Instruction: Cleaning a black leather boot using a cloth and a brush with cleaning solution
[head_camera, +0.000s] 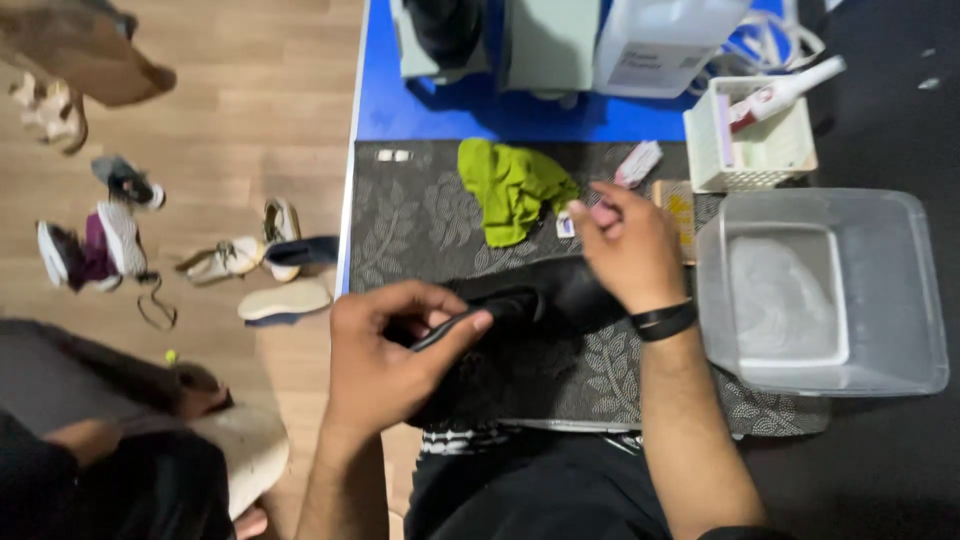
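A black shoe lies on a grey leaf-patterned mat near the front edge of the table. My left hand pinches the shoe's rim between thumb and fingers. My right hand, with a black band on the wrist, hovers over the far end of the shoe and holds a small pinkish object in its fingertips; what the object is cannot be told. A crumpled green cloth rests on the mat just left of my right hand.
A clear plastic tub with a white basin inside stands at the right. Behind it is a white basket holding a tube. White containers line the blue table top. Shoes lie scattered on the wooden floor; another person sits at the lower left.
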